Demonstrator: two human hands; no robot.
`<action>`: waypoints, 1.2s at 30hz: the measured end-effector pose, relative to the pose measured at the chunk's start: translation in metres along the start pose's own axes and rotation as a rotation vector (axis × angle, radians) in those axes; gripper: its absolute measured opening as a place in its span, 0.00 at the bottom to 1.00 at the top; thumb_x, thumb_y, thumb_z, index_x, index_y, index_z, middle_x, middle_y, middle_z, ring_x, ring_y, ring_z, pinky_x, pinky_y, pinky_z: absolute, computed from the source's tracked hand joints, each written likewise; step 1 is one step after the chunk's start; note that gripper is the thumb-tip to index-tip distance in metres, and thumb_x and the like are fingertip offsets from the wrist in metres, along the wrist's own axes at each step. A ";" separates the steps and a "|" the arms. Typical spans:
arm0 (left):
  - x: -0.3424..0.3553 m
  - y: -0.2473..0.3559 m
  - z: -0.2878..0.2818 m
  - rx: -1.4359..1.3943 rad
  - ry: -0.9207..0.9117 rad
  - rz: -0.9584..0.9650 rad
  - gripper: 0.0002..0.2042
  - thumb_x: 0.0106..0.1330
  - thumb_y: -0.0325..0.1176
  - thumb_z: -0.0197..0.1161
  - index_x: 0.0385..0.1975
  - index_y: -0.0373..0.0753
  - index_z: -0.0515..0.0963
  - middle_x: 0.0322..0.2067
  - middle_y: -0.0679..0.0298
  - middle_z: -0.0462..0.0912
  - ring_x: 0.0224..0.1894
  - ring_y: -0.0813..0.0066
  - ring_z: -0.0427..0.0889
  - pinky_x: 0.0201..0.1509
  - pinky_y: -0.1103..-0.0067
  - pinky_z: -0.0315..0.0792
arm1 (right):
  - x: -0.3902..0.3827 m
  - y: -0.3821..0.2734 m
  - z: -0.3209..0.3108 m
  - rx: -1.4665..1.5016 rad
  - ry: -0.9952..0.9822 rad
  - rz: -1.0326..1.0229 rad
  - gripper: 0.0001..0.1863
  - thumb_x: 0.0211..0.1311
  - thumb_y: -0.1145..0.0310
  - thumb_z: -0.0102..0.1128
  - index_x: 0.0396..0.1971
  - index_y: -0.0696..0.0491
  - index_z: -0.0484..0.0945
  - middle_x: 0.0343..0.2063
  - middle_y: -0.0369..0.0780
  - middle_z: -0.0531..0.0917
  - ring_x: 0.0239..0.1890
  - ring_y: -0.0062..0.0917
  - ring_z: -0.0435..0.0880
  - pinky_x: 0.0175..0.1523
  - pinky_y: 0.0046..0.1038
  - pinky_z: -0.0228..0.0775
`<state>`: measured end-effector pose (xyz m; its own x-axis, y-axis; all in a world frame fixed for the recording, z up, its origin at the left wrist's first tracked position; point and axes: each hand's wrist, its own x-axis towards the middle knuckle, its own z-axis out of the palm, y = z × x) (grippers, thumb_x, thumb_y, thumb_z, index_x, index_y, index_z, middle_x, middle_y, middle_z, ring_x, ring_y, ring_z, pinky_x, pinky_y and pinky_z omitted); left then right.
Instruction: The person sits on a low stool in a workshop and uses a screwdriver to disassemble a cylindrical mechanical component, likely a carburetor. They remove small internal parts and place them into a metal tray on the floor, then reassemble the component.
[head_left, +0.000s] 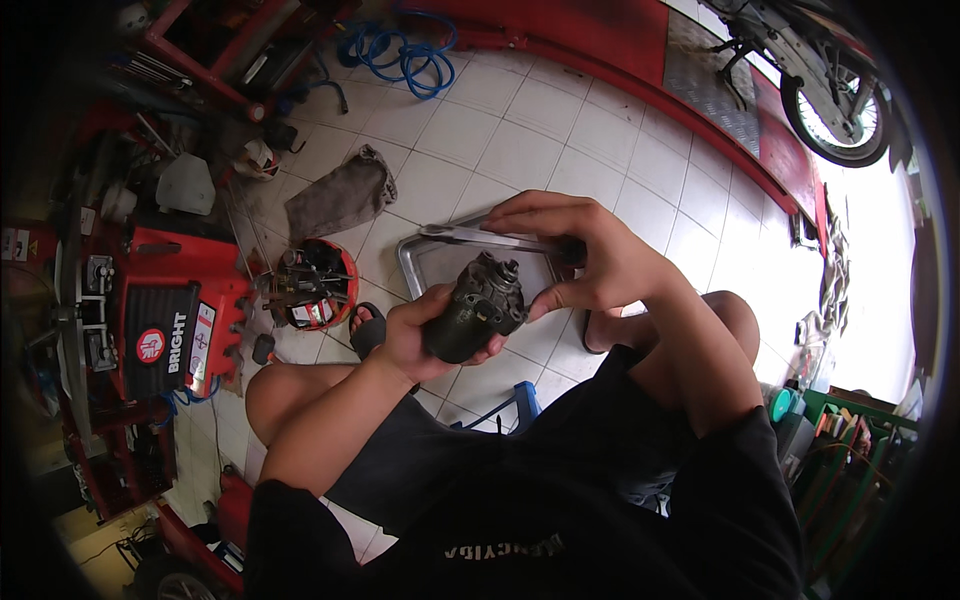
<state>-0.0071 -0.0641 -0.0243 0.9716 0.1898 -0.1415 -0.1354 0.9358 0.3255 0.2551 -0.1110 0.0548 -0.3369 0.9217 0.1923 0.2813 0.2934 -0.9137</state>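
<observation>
My left hand (412, 335) is wrapped round a black cylindrical motor (463, 325), which looks like a starter motor. Its toothed or cast metal end tilts up and away from me. Just to the right, my right hand (590, 250) grips a long, slim metal tool (490, 239) with a dark end by the palm; its exact kind is unclear. The tool points left, above the motor's far end. My right thumb is close to the motor's right side, and I cannot tell whether it touches. Beneath both hands lies a shallow metal tray (412, 262) on the tiled floor.
An orange-red bowl (345, 290) of tools and parts stands left of the tray, with a grey cloth (343, 192) beyond it. A red machine (165, 325) is at far left. Blue hose (420, 65) lies coiled near a red platform (600, 75). A motorcycle (830, 90) stands far right.
</observation>
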 end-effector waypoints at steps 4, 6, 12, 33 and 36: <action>0.005 0.012 0.013 0.255 0.202 0.329 0.27 0.74 0.54 0.52 0.55 0.33 0.74 0.42 0.53 0.82 0.40 0.69 0.79 0.41 0.76 0.72 | -0.008 -0.001 0.009 -0.010 0.159 0.159 0.23 0.51 0.78 0.67 0.50 0.60 0.79 0.49 0.41 0.82 0.28 0.15 0.78 0.33 0.20 0.67; 0.008 0.016 0.014 0.395 0.288 0.474 0.26 0.74 0.53 0.53 0.54 0.34 0.75 0.42 0.54 0.82 0.40 0.71 0.80 0.43 0.76 0.72 | -0.011 0.005 0.030 0.092 0.266 0.243 0.21 0.54 0.77 0.67 0.50 0.60 0.78 0.47 0.40 0.83 0.22 0.09 0.72 0.26 0.17 0.61; 0.011 0.009 0.019 0.288 0.426 0.585 0.24 0.75 0.53 0.53 0.55 0.36 0.74 0.42 0.57 0.82 0.42 0.70 0.79 0.46 0.74 0.72 | 0.011 0.008 0.063 -0.197 0.532 0.024 0.23 0.52 0.68 0.77 0.47 0.60 0.82 0.42 0.40 0.84 0.19 0.14 0.75 0.25 0.19 0.66; 0.001 0.029 0.044 0.293 0.034 0.386 0.39 0.74 0.66 0.39 0.74 0.40 0.55 0.66 0.57 0.68 0.71 0.65 0.62 0.71 0.62 0.59 | 0.020 -0.052 0.045 -0.361 0.689 -0.046 0.09 0.56 0.76 0.71 0.36 0.60 0.83 0.32 0.44 0.86 0.29 0.32 0.85 0.36 0.27 0.77; 0.010 0.042 0.052 0.275 0.042 0.377 0.39 0.75 0.65 0.41 0.72 0.37 0.58 0.65 0.57 0.69 0.67 0.67 0.68 0.70 0.66 0.64 | 0.018 -0.046 0.056 -0.062 0.559 0.306 0.10 0.64 0.69 0.68 0.38 0.60 0.85 0.26 0.44 0.86 0.30 0.24 0.84 0.38 0.26 0.75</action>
<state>0.0069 -0.0383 0.0367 0.8551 0.5185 -0.0017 -0.4152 0.6867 0.5967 0.1864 -0.1223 0.0799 0.2820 0.9543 0.0993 0.3478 -0.0053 -0.9375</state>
